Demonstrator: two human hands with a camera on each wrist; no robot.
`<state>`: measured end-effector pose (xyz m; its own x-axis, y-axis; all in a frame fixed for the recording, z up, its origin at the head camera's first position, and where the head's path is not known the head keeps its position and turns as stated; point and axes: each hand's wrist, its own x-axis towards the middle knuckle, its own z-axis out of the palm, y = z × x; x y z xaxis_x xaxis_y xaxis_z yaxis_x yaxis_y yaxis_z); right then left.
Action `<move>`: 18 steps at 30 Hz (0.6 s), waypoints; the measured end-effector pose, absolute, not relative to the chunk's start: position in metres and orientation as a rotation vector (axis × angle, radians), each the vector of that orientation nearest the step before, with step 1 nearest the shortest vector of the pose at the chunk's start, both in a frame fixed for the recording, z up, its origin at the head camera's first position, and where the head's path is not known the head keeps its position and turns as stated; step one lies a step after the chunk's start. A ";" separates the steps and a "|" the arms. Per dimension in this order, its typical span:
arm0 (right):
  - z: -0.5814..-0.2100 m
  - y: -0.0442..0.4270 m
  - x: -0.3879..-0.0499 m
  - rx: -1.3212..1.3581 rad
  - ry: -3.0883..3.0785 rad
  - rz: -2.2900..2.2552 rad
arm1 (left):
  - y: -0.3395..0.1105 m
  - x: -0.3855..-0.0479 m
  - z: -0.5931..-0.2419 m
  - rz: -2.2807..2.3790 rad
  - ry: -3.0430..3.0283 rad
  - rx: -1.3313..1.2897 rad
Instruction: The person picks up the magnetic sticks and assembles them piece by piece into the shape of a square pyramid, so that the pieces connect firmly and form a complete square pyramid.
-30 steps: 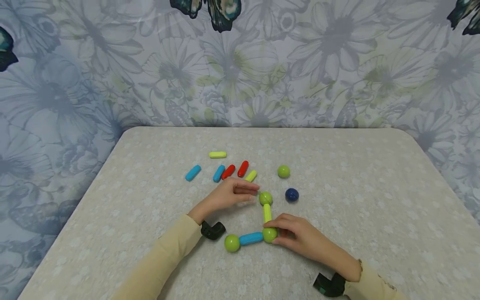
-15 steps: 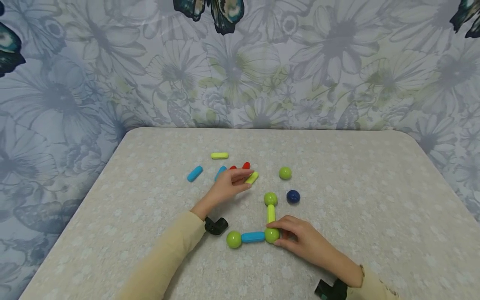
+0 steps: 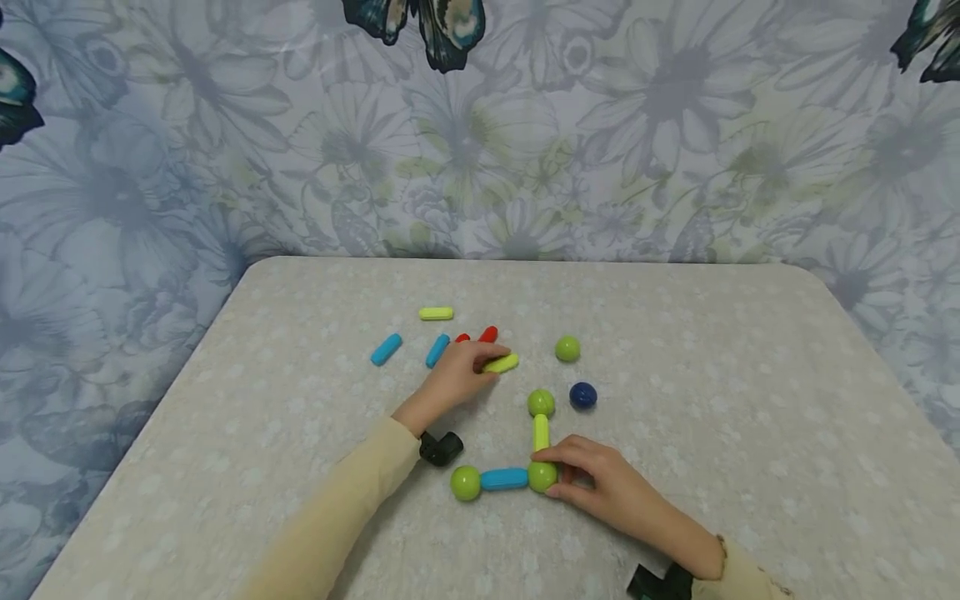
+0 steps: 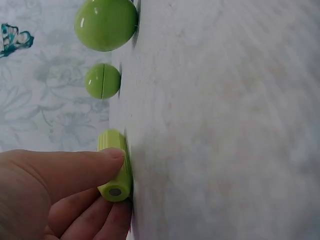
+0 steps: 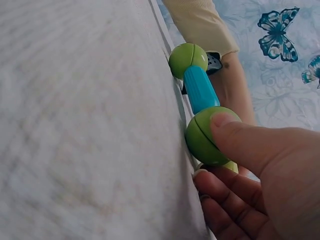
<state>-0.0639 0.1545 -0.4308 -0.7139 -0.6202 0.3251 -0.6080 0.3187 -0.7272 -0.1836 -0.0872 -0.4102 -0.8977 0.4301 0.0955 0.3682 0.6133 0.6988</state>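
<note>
One yellow-green ridged rod (image 3: 501, 364) with a metal disc (image 4: 115, 192) in its end sits in a narrow pinch of the left hand (image 3: 454, 375), close to the surface of the bench (image 3: 697, 358), near the red rods (image 3: 488, 335). The right hand (image 3: 606, 479), also narrow, holds the green corner ball (image 3: 542, 478), which joins a blue rod (image 3: 504, 479) and a second yellow-green rod (image 3: 541, 432).

The left hand (image 3: 457, 372) is farther out, thumb (image 4: 82, 167) and fingers (image 4: 87, 220) pinching; the right hand (image 3: 600, 477), nearer and to the right, pinches likewise; both forearms (image 3: 337, 500) angle inward.
</note>
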 end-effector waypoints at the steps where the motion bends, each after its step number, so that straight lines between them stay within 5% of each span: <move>1: -0.431 0.154 -0.064 -1.180 2.538 -1.392 | -0.089 -0.183 -0.411 1.174 2.740 0.687; 18: -0.432 0.152 -0.065 -1.105 2.516 -1.402 | -0.119 -0.164 -0.415 1.387 2.409 0.863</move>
<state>-0.0655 0.1518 -0.4316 -0.7420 -0.6094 0.2794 -0.5581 0.3308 -0.7609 -0.1644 -0.1190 -0.4154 -0.7998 0.5935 0.0897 0.3755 0.3782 0.8461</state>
